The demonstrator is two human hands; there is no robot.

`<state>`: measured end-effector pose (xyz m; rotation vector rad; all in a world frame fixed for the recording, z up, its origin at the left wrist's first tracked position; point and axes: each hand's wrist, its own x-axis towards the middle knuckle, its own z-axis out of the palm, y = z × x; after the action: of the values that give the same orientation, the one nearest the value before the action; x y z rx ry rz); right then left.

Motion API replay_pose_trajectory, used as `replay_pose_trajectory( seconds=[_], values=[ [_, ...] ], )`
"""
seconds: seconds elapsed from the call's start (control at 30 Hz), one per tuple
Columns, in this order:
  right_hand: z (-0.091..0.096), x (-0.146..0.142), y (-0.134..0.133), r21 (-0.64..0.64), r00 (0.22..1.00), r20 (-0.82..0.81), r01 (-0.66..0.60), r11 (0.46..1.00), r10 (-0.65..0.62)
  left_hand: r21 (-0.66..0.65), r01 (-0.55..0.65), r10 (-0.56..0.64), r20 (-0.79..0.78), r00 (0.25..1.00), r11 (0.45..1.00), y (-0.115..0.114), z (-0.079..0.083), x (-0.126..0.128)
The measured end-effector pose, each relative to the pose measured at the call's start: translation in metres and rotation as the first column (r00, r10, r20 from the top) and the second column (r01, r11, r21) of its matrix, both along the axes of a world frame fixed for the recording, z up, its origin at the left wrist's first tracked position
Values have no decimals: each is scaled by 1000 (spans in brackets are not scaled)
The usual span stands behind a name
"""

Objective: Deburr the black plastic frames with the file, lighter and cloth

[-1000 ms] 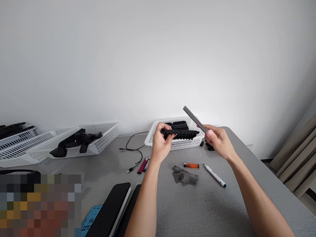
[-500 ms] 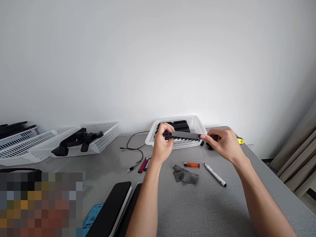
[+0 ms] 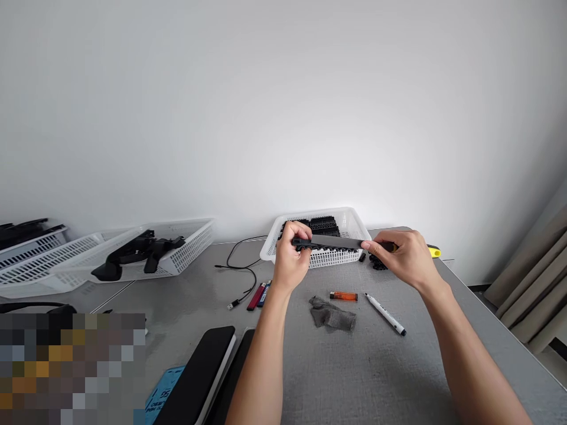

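My left hand (image 3: 290, 257) is closed on a small black plastic part (image 3: 302, 242), pinched between thumb and fingers; most of it is hidden by the hand. A flat grey metal file (image 3: 336, 241) lies across with its tip at that part. My right hand (image 3: 408, 255) grips the file where the blade meets its black-and-yellow handle (image 3: 434, 252), the thumb along the blade. Both hands are raised in front of a white plastic basket (image 3: 341, 258) that holds several black ridged parts (image 3: 324, 225). Below them on the table lie an orange lighter (image 3: 344, 296), a grey cloth (image 3: 333, 314) and a white marker (image 3: 385, 314).
Black pieces (image 3: 378, 263) lie beside the basket. A black USB cable (image 3: 248, 268) and a red lighter (image 3: 256, 297) are left of my arm. White baskets (image 3: 195, 251) with black parts stand at the left. A black phone-like slab (image 3: 199, 372) lies in front.
The file has slid slightly to the right, away from my left hand, and my right hand has shifted with it. My left hand stays nearly still on the black part.
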<state>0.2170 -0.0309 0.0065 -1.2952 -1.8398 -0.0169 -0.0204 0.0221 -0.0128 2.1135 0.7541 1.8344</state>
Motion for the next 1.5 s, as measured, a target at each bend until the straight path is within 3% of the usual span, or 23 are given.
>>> replay_pose_trajectory(
  seconds=[0.47, 0.6, 0.7, 0.83, 1.0, 1.23, 1.4, 1.5],
  values=[
    [-1, -2, -1, 52, 999, 21, -29, 998, 28, -7, -15, 15, -50, 999, 1000, -5, 5, -4],
    [-1, 5, 3, 8, 999, 24, -39, 999, 39, -7, -6, 6, -47, 999, 1000, -3, 3, -6],
    [-1, 14, 6, -46, 999, -47, -18, 999, 16, -13, -11, 11, -36, 999, 1000, -2, 3, -7],
    [-2, 6, 7, -133, 957, -288, -56, 989, 16, 18, -18, 19, -42, 999, 1000, -3, 5, -4],
    [-3, -19, 3, -279, 904, -389, -301, 912, 179, 55, -25, 31, -116, 993, 998, -9, 6, 2],
    [-4, -14, 3, -337, 856, -445, -432, 837, 263, 92, -57, 77, -233, 970, 994, -18, 9, 4],
    [-8, -5, 10, -417, 802, -566, -478, 773, 191, 152, -58, 89, -209, 974, 987, -17, 10, 1],
    [-11, -9, 17, -424, 665, -736, -596, 682, 123, 233, -68, 121, -220, 968, 970, -18, 11, 1]
  ],
)
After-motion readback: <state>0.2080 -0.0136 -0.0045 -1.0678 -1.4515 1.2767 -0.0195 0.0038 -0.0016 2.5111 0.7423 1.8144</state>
